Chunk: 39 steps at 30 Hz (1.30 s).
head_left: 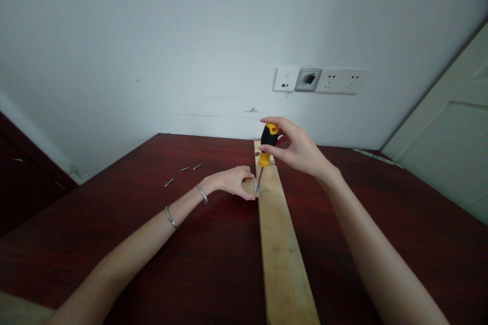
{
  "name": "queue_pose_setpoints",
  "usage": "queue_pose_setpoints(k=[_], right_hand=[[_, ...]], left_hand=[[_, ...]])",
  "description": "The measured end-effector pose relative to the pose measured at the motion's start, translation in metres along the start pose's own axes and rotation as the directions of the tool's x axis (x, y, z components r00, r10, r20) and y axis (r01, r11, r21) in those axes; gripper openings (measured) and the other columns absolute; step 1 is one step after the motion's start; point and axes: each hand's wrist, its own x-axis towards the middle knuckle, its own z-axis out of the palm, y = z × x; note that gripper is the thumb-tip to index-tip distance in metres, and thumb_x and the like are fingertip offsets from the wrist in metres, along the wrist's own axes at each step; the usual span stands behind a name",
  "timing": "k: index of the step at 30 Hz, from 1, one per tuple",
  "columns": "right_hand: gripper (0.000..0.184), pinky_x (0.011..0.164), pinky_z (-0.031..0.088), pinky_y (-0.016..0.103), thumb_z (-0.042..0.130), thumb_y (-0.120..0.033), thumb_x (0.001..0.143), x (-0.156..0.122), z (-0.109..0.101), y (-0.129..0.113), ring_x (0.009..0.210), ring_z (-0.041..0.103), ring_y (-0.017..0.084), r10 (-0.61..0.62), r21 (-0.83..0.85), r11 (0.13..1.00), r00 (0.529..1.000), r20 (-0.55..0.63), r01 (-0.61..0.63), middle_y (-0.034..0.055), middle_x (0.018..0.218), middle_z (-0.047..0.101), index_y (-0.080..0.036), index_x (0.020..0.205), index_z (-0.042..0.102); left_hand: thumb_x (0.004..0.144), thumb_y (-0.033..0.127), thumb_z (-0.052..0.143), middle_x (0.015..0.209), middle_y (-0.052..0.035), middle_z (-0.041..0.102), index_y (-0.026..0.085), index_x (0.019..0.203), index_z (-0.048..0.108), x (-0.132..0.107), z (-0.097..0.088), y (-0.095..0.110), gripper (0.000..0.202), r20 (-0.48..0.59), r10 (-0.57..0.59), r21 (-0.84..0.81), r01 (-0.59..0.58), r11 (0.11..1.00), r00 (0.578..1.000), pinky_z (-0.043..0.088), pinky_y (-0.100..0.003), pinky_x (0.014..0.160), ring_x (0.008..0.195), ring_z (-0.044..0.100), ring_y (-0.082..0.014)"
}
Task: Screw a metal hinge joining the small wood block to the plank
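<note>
A long pale wooden plank (280,244) lies lengthwise on the dark red table (190,244). My right hand (295,150) grips the yellow and black handle of a screwdriver (267,144), held nearly upright with its tip down on the plank's left edge. My left hand (232,181) is closed in a pinch beside that tip, against the plank's edge, steadying a small metal piece (257,189) I cannot make out clearly. Two silver bracelets sit on my left wrist and forearm.
Three loose screws (185,172) lie on the table to the left of my hands. A white wall with a row of sockets (320,80) stands behind the table. A pale door (450,132) is at the right.
</note>
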Motion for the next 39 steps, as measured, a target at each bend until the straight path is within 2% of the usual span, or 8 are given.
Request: queue_pose_setpoints(k=[7,20,26,29,32,35,37,39], right_hand=[[0.054,0.074,0.058,0.036,0.065,-0.034,0.082,-0.001,-0.001,0.004,0.098,0.061,0.022,0.011,0.018,1.000,0.999,-0.053,-0.010,0.0092,0.128,0.058,-0.024,0.132,0.050],[0.054,0.069,0.058,0.033,0.067,-0.037,0.081,-0.002,-0.006,0.004,0.092,0.062,0.021,0.029,0.028,0.999,0.991,-0.134,-0.026,0.0087,0.125,0.058,-0.024,0.131,0.052],[0.056,0.073,0.057,0.035,0.065,-0.036,0.080,-0.003,-0.013,0.006,0.088,0.062,0.020,0.065,0.030,0.998,0.980,-0.190,-0.060,0.0073,0.116,0.060,-0.025,0.133,0.050],[0.061,0.077,0.056,0.039,0.062,-0.036,0.082,-0.002,-0.014,0.014,0.085,0.063,0.020,0.147,0.053,0.989,0.956,-0.252,-0.138,0.0072,0.107,0.062,-0.024,0.139,0.044],[0.063,0.077,0.056,0.043,0.062,-0.041,0.080,-0.001,-0.010,0.031,0.080,0.063,0.021,0.307,0.077,0.952,0.915,-0.263,-0.297,0.0073,0.099,0.065,-0.019,0.138,0.047],[0.065,0.081,0.054,0.045,0.063,-0.042,0.077,-0.002,-0.001,0.055,0.084,0.065,0.024,0.449,0.048,0.892,0.873,-0.191,-0.449,0.0125,0.107,0.067,-0.012,0.135,0.052],[0.065,0.089,0.051,0.044,0.061,-0.038,0.078,-0.004,0.009,0.071,0.094,0.065,0.025,0.500,-0.042,0.859,0.855,-0.136,-0.510,0.0157,0.114,0.067,-0.009,0.135,0.053],[0.063,0.092,0.050,0.041,0.060,-0.036,0.078,-0.009,0.022,0.083,0.100,0.065,0.026,0.565,-0.162,0.813,0.825,-0.013,-0.559,0.0159,0.116,0.068,-0.008,0.135,0.053]], left_hand=[[0.068,0.052,0.074,0.104,-0.0077,0.058,0.015,0.105,0.067,0.000,-0.001,0.001,0.053,-0.005,0.009,0.048,-0.009,0.999,1.000,0.044,-0.029,0.080,0.090,0.057,-0.0200],[0.068,0.056,0.073,0.101,-0.0075,0.056,0.014,0.105,0.067,-0.001,-0.002,0.003,0.057,0.013,-0.007,0.089,0.005,0.996,1.000,0.044,-0.028,0.078,0.088,0.055,-0.0201],[0.068,0.060,0.071,0.105,-0.0080,0.056,0.015,0.107,0.066,-0.001,-0.001,0.001,0.060,0.000,-0.019,0.099,0.019,0.995,1.000,0.043,-0.028,0.079,0.092,0.055,-0.0213],[0.069,0.063,0.069,0.102,-0.0077,0.056,0.014,0.107,0.066,-0.002,-0.004,0.000,0.061,-0.003,-0.025,0.089,0.025,0.996,1.000,0.042,-0.027,0.077,0.089,0.055,-0.0204],[0.070,0.063,0.068,0.099,-0.0070,0.056,0.015,0.107,0.066,-0.003,-0.010,-0.002,0.061,-0.005,-0.028,0.085,0.028,0.996,1.000,0.041,-0.026,0.075,0.086,0.055,-0.0188],[0.071,0.063,0.068,0.098,-0.0071,0.056,0.014,0.107,0.066,-0.005,-0.017,-0.005,0.060,-0.028,-0.019,0.104,0.022,0.994,0.999,0.041,-0.027,0.075,0.086,0.055,-0.0189],[0.071,0.062,0.068,0.097,-0.0070,0.056,0.014,0.106,0.066,-0.007,-0.022,-0.006,0.060,-0.045,-0.021,0.121,0.026,0.992,0.999,0.040,-0.028,0.075,0.085,0.054,-0.0191],[0.072,0.062,0.067,0.097,-0.0067,0.056,0.014,0.105,0.065,-0.009,-0.026,-0.006,0.059,-0.054,-0.026,0.129,0.033,0.991,0.998,0.040,-0.028,0.075,0.085,0.054,-0.0190]])
